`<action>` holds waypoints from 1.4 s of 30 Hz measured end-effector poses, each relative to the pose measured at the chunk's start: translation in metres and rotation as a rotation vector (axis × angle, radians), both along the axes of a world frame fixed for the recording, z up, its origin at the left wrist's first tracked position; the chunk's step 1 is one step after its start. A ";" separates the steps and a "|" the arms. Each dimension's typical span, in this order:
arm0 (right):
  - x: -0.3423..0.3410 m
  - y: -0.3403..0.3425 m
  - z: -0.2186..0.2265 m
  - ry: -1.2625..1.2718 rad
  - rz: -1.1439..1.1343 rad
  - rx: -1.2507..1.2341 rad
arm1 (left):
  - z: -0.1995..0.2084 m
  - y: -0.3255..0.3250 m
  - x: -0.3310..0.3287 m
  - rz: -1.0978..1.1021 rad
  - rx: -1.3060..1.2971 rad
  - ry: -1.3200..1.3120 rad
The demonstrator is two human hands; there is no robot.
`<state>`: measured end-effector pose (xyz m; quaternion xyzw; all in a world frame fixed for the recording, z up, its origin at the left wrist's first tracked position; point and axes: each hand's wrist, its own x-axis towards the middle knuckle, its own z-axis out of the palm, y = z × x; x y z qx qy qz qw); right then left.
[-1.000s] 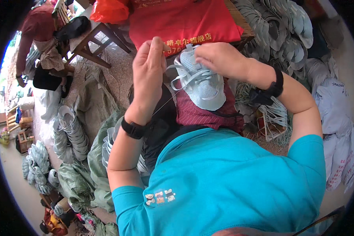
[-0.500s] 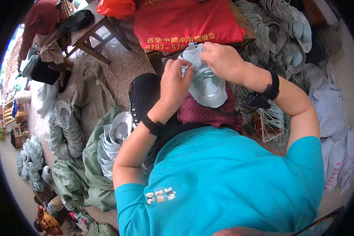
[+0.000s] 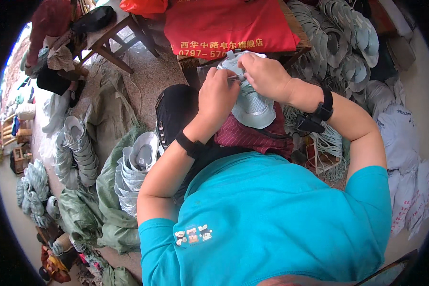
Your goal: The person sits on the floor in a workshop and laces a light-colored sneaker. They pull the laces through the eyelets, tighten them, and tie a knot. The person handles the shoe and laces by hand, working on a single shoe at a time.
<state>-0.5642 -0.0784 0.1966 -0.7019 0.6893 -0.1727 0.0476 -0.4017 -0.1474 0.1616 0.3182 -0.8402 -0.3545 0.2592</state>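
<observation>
A pale grey-green shoe upper point(image 3: 255, 110) rests over my lap, toe toward me, with its tongue and collar at the far end. Lacing crosses its middle, partly covered by my fingers. Over the upper's left side, my left hand point(image 3: 219, 93) is closed in a pinch on a thin strand that looks like a shoelace point(image 3: 233, 76). My right hand point(image 3: 267, 78) bends over the right eyelet side, its fingers pinched close to the left fingertips. What the right fingertips hold is too small to make out. Beneath the upper lies dark red striped cloth point(image 3: 252, 137).
A red cloth point(image 3: 229, 24) covers the wooden table ahead. Piled shoe uppers point(image 3: 336, 43) stand at the right, above a bundle of pale laces point(image 3: 328, 148). Stacked uppers point(image 3: 131, 178) and green sacks point(image 3: 110, 209) lie left. Another person point(image 3: 50, 28) works at far left.
My left hand has moved slightly right and farther away, turning inward. My right fingers have shifted down toward it, so the fingertips now nearly meet over the lacing.
</observation>
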 end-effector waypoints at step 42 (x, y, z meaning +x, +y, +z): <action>-0.004 -0.099 0.106 0.052 0.455 -0.479 | -0.010 -0.006 -0.008 -0.015 -0.318 0.185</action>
